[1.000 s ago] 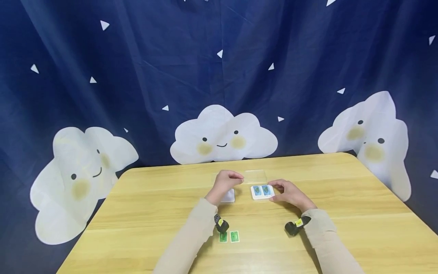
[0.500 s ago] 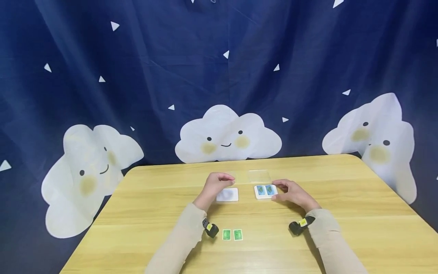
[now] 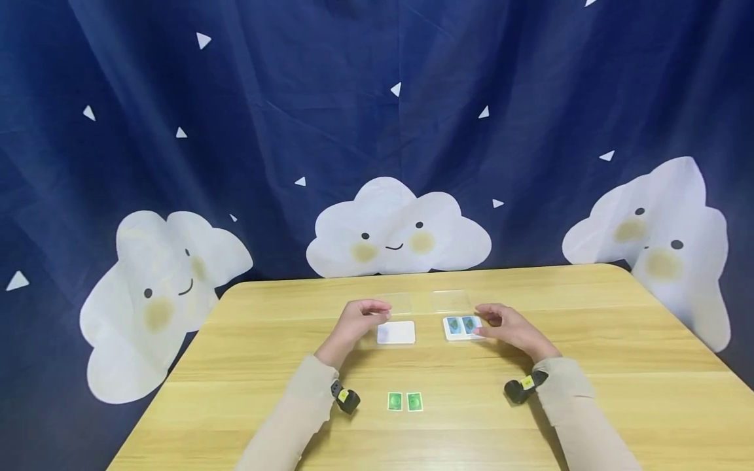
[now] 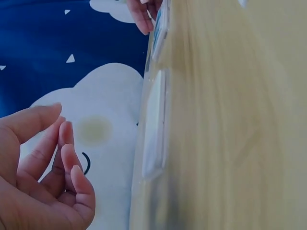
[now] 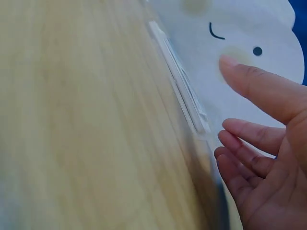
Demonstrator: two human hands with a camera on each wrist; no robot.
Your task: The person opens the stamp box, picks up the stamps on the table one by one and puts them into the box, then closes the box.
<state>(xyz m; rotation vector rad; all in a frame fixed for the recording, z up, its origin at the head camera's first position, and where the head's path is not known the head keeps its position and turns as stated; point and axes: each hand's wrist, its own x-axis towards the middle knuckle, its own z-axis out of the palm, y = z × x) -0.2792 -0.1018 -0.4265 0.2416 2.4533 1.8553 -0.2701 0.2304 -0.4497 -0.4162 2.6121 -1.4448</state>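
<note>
My left hand (image 3: 352, 327) hovers just left of a white card stack (image 3: 396, 332) in a shallow clear case; the left wrist view shows its fingers loosely bent, the thumb near the index fingertip and nothing visible held. My right hand (image 3: 514, 329) is at the right end of a second case, where two small blue picture cards (image 3: 455, 325) lie side by side on a white stack (image 5: 180, 79). In the head view its thumb overlaps that end; the right wrist view shows thumb and fingers spread apart, holding nothing.
Two small green cards (image 3: 395, 401) lie side by side nearer the front of the wooden table (image 3: 459, 432). Clear lids (image 3: 452, 301) lie flat behind the cases. A dark blue curtain (image 3: 341, 85) with clouds hangs behind the table's far edge.
My left hand has moved left, uncovering the white card stack. The right thumb has shifted slightly away from the case's front corner. The head view has also turned a little.
</note>
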